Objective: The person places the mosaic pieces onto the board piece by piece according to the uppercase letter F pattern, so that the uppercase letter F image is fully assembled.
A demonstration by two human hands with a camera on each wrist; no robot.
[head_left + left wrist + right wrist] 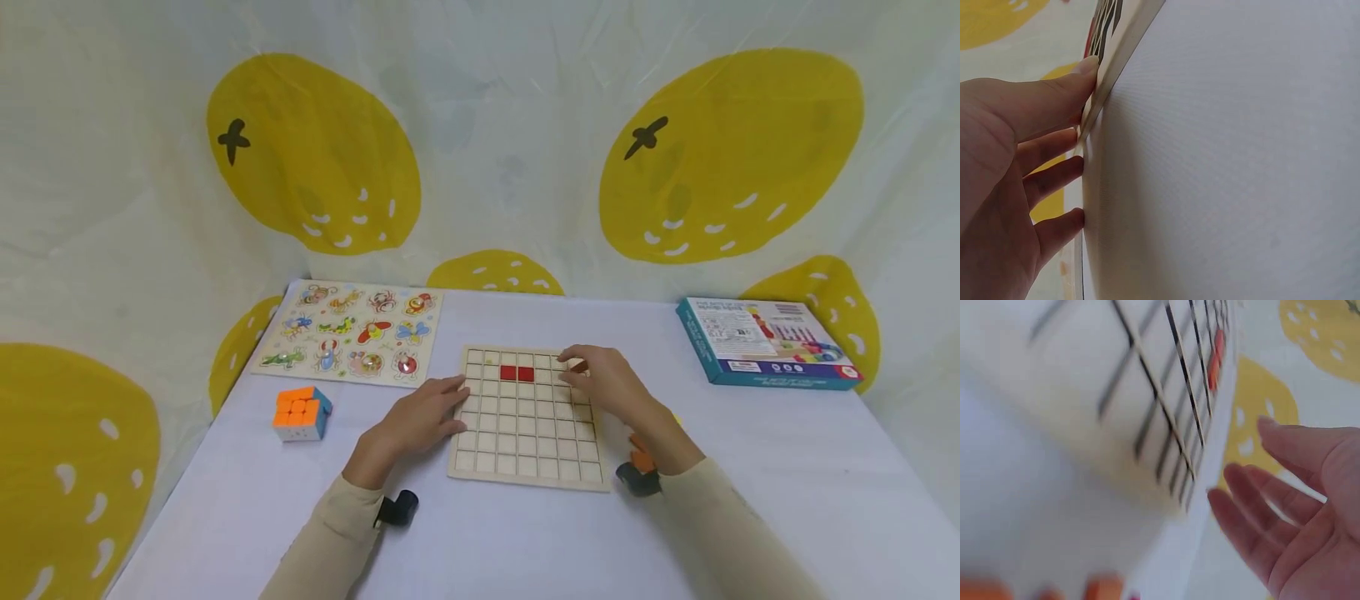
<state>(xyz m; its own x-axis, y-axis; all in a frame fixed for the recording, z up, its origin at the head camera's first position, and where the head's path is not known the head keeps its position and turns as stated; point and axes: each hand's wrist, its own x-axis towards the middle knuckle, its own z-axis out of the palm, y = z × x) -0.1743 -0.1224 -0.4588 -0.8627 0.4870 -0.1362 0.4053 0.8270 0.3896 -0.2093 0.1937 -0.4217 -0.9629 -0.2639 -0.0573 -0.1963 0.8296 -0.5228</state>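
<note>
A wooden grid board [528, 484] lies flat on the white table, with two red square tiles [517, 373] side by side in its second row from the far edge. My left hand [423, 418] rests along the board's left edge. In the left wrist view, its thumb [1066, 94] touches the rim and the other fingers are spread below it. Above the board's far right part is my right hand [607, 383]. The right wrist view shows that hand [1291, 500] with loosely bent fingers, thumb apart from them, and nothing between.
Orange pieces [642, 458] lie right of the board, partly hidden by the right forearm. A picture puzzle board [345, 333] stands back left, with an orange-faced puzzle cube [300, 414] in front. At the back right is a toy box [772, 343]. A lemon-print cloth [510, 150] hangs behind.
</note>
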